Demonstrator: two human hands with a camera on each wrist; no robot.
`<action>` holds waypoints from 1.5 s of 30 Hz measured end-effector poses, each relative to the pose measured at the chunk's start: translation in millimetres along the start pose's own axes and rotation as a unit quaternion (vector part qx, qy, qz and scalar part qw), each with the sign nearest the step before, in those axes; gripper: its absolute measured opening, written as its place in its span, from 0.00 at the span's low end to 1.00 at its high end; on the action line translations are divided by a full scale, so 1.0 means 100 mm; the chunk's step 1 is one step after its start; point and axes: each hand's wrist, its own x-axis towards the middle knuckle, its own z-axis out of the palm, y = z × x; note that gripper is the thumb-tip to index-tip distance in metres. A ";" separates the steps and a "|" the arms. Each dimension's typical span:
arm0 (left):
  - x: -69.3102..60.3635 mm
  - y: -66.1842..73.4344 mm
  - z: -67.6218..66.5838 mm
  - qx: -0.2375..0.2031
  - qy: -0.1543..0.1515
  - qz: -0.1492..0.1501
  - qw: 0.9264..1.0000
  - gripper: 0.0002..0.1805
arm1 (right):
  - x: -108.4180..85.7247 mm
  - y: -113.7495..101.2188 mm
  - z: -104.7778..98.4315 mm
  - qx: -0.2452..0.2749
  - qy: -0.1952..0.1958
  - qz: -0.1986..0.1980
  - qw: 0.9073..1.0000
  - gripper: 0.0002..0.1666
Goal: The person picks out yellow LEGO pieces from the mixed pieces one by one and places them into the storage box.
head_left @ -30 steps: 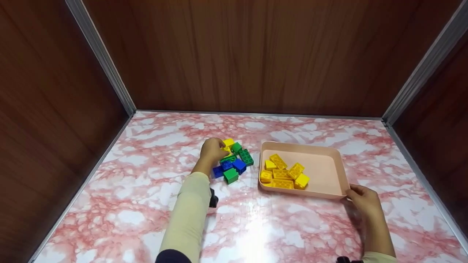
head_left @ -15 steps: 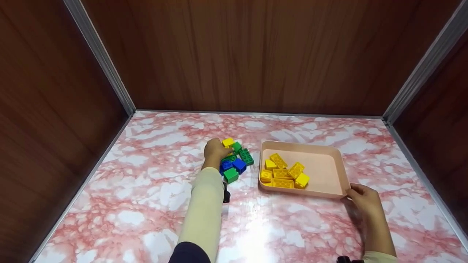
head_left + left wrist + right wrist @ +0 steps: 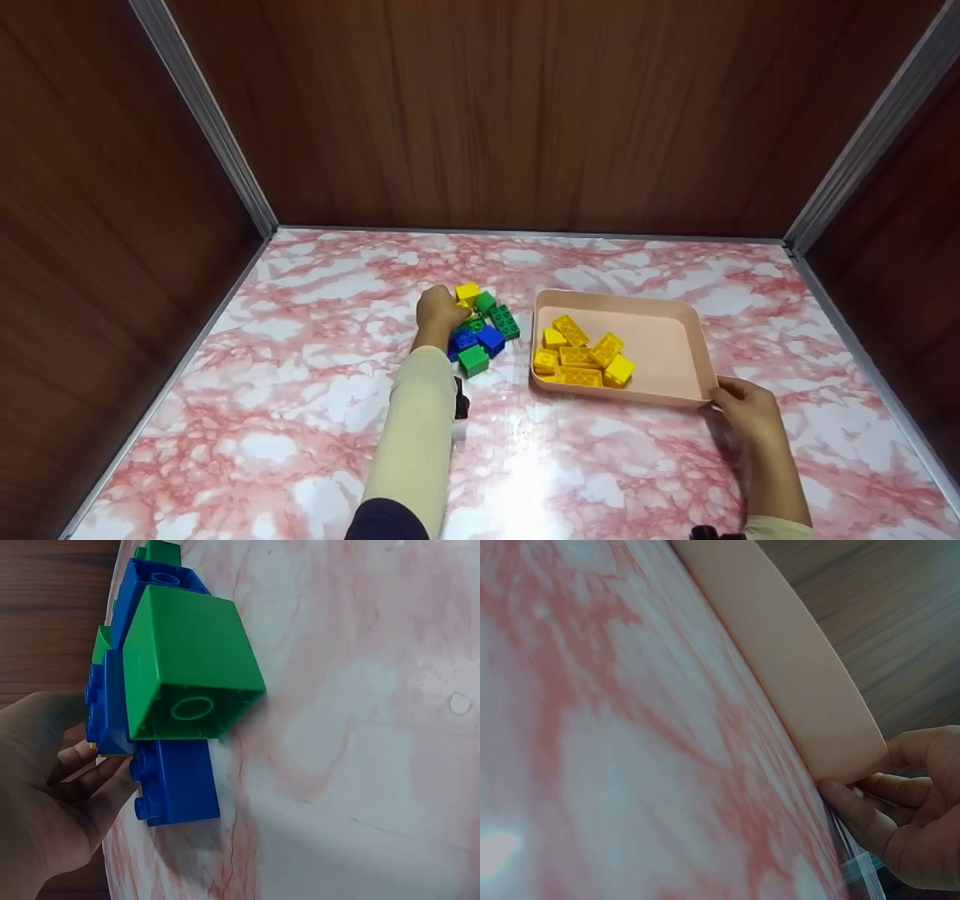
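Observation:
My left hand [image 3: 439, 309] is at the left side of a brick pile. Its thumb and fingers close around a yellow toy brick [image 3: 463, 307], mostly hidden by the hand. In the left wrist view the fingertips go behind the blue bricks [image 3: 180, 784], beside a large green brick [image 3: 195, 645]. Another yellow brick [image 3: 467, 293] lies at the pile's far end, near a small green brick [image 3: 485, 302]. My right hand [image 3: 750, 410] pinches the near right corner of a peach tray [image 3: 626, 399]. Several yellow bricks [image 3: 577, 356] lie in the tray's left half.
A studded green brick [image 3: 504, 322] lies on the pile's right side, across a gap from the tray. The red-and-white marbled table [image 3: 300, 390] is bounded by brown wood-grain panels [image 3: 525, 112] at the back and both sides, with metal edging.
My left hand shifted right into the pile, then slightly back left, its fingers closing in around the yellow brick. The right hand and the tray have stayed in place.

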 end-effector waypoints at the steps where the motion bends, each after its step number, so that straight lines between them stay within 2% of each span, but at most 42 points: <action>1: 0.00 0.00 0.00 -0.002 0.000 -0.002 1.000 0.18 | 0.00 0.00 0.00 -0.005 0.001 0.000 1.000 0.29; 6: 0.00 0.00 0.01 0.005 0.002 -0.011 1.000 0.21 | -0.01 0.01 -0.01 -0.028 0.002 0.001 1.000 0.31; 13: -0.01 -0.01 -0.03 -0.001 0.010 -0.026 1.000 0.19 | -0.02 -0.01 0.00 -0.017 0.001 -0.003 1.000 0.29; 21: -0.02 -0.11 -0.08 -0.025 0.041 0.004 0.999 0.11 | -0.02 0.00 0.00 0.020 -0.012 0.006 1.000 0.30; 31: -0.09 -0.15 -0.18 -0.060 0.064 0.022 0.996 0.11 | -0.01 0.01 0.01 0.025 -0.013 0.017 0.999 0.31; 38: -0.25 -0.09 -0.28 -0.067 0.063 0.078 0.993 0.10 | -0.01 0.00 0.00 0.036 -0.011 0.007 0.999 0.30; 42: -0.38 0.00 -0.32 -0.071 0.053 0.109 0.990 0.10 | -0.01 0.00 -0.01 0.045 -0.013 -0.001 0.999 0.30; 45: -0.48 0.09 -0.32 -0.070 0.048 0.138 0.987 0.10 | -0.01 0.00 -0.01 0.032 -0.009 0.000 0.999 0.29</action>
